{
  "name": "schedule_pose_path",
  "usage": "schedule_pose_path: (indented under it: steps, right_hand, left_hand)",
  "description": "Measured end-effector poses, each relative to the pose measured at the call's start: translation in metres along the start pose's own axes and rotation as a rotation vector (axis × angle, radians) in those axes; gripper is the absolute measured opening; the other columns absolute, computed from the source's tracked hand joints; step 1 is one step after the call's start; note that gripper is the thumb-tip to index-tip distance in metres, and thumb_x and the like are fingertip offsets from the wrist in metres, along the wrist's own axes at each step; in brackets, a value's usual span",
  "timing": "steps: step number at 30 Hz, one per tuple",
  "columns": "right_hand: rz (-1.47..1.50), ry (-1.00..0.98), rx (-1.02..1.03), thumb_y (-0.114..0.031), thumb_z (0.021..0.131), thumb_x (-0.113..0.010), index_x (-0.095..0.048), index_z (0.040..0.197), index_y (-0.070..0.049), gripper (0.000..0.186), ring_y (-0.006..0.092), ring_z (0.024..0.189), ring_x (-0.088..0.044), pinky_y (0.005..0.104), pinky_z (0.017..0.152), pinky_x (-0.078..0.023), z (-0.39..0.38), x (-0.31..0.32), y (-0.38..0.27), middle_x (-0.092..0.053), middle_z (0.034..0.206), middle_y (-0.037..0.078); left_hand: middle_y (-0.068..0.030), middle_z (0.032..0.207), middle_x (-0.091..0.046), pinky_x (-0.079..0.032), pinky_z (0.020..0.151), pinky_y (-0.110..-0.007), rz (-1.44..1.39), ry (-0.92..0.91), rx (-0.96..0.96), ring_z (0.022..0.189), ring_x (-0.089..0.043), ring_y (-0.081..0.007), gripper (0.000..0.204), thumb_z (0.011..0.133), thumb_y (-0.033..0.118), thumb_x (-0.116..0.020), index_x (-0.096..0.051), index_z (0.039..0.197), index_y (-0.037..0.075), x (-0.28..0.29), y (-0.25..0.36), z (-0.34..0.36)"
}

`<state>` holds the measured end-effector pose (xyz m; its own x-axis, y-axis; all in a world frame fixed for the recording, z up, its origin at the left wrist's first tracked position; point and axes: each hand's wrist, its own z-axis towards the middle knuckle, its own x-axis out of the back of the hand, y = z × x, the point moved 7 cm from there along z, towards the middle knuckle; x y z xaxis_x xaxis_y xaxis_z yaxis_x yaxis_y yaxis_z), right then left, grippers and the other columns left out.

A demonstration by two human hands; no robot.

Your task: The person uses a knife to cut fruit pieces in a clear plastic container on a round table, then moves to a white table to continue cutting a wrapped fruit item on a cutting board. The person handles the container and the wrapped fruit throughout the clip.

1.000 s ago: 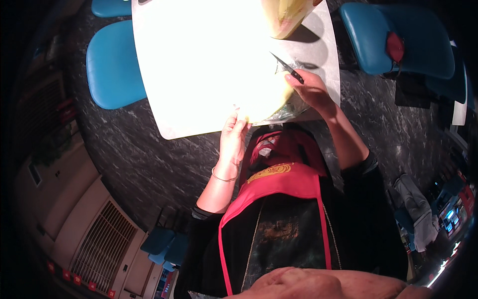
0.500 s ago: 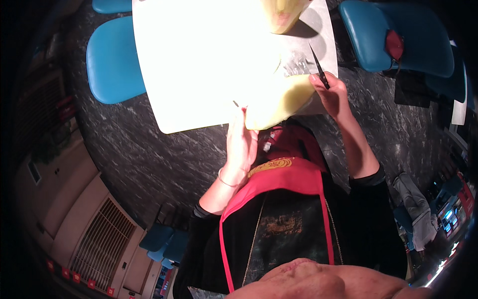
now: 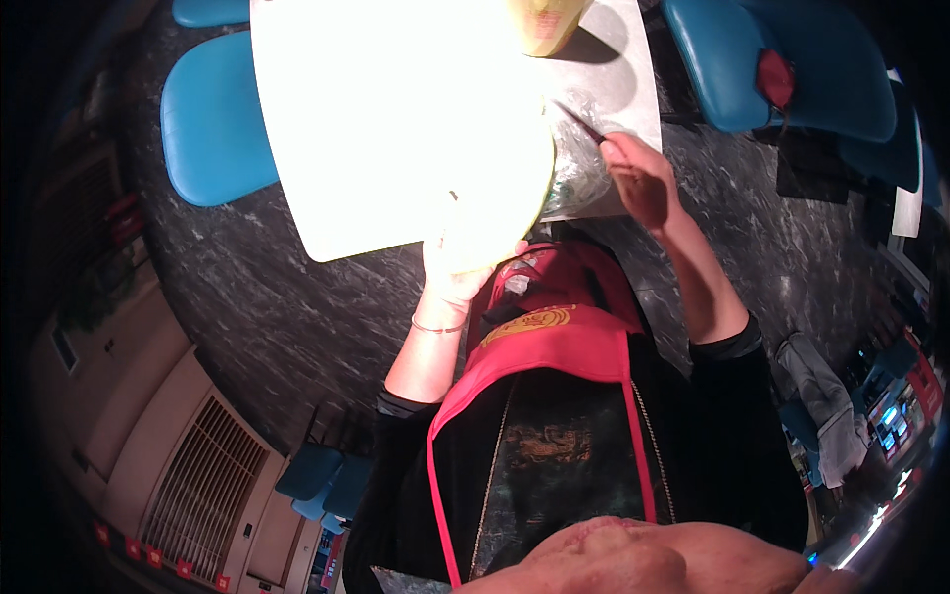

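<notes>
My left hand (image 3: 457,269) grips the near end of a large, rounded, pale yellow piece (image 3: 539,198) at the table's near edge. Strong glare washes out most of its surface and part of my fingers, so its kind cannot be made out. In my right hand (image 3: 643,180) is a small dark knife (image 3: 582,123) with a slim pointed blade. The blade points up and to the left, over crumpled clear plastic (image 3: 584,163). A gap separates my right hand from the pale piece.
A white table (image 3: 633,59) carries a yellow tub (image 3: 542,28) with red print at its far side. Blue chairs stand left (image 3: 216,119) and right (image 3: 792,59); a red pouch (image 3: 775,79) lies on the right one. The floor (image 3: 336,317) is dark and marbled.
My right hand has come off the pale yellow piece, and the knife now tilts leftward instead of pointing up. The piece has turned upward and left in my left hand, baring more clear plastic.
</notes>
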<state>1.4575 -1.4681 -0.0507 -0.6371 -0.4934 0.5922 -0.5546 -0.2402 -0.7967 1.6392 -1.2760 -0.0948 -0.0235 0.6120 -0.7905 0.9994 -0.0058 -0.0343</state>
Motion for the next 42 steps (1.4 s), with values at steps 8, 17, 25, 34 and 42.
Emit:
schedule_pose_path:
  steps: [8, 17, 25, 34, 42]
  right_hand:
    - [-0.208, 0.103, 0.232, -0.019, 0.097, -0.056, -0.057, 0.091, -0.007, 0.014, 0.0367, 0.073, -0.061, 0.0421, 0.062, -0.05, -0.002, -0.015, -0.018, -0.061, 0.082, 0.015]
    - [-0.272, 0.061, 0.201, -0.023, 0.097, -0.056, -0.056, 0.087, -0.006, 0.019, 0.0368, 0.074, -0.062, 0.0433, 0.064, -0.05, -0.01, -0.033, -0.004, -0.063, 0.081, 0.016]
    - [-0.184, 0.05, 0.122, -0.028, 0.1, -0.052, -0.058, 0.087, -0.005, 0.027, 0.0393, 0.076, -0.063, 0.0471, 0.069, -0.051, -0.028, -0.048, 0.009, -0.064, 0.078, 0.018]
    - [-0.073, -0.183, -0.002, -0.029, 0.099, -0.053, -0.059, 0.087, -0.003, 0.03, 0.0428, 0.079, -0.063, 0.0491, 0.068, -0.05, -0.024, -0.051, 0.014, -0.064, 0.079, 0.022]
    - [-0.173, -0.115, 0.083, -0.027, 0.1, -0.052, -0.058, 0.087, -0.003, 0.028, 0.042, 0.072, -0.063, 0.049, 0.063, -0.049, -0.032, -0.058, -0.001, -0.064, 0.077, 0.021]
  left_hand:
    - [-0.0242, 0.135, -0.052, -0.058, 0.077, -0.062, 0.108, -0.038, -0.021, 0.115, -0.057, -0.0475, 0.054, 0.1, 0.039, -0.044, -0.045, 0.138, 0.001, -0.009, -0.002, -0.006]
    - [-0.0241, 0.13, -0.055, -0.059, 0.074, -0.06, 0.574, -0.036, -0.113, 0.107, -0.061, -0.0454, 0.046, 0.1, 0.032, -0.046, -0.049, 0.132, 0.0, 0.004, 0.006, -0.003]
    - [-0.0219, 0.128, -0.056, -0.059, 0.072, -0.056, 0.567, -0.094, -0.143, 0.105, -0.062, -0.0411, 0.046, 0.098, 0.033, -0.051, -0.051, 0.129, 0.0, -0.001, 0.004, 0.0]
    - [-0.0183, 0.119, -0.062, -0.059, 0.078, -0.046, 1.972, -0.175, -0.485, 0.106, -0.063, -0.0323, 0.047, 0.088, 0.014, -0.067, -0.05, 0.13, 0.0, -0.028, 0.007, 0.001]
    - [-0.0132, 0.123, -0.063, -0.048, 0.1, -0.037, 1.371, -0.042, -0.439, 0.112, -0.061, -0.026, 0.066, 0.081, 0.032, -0.077, -0.051, 0.134, 0.004, -0.007, 0.011, 0.008]
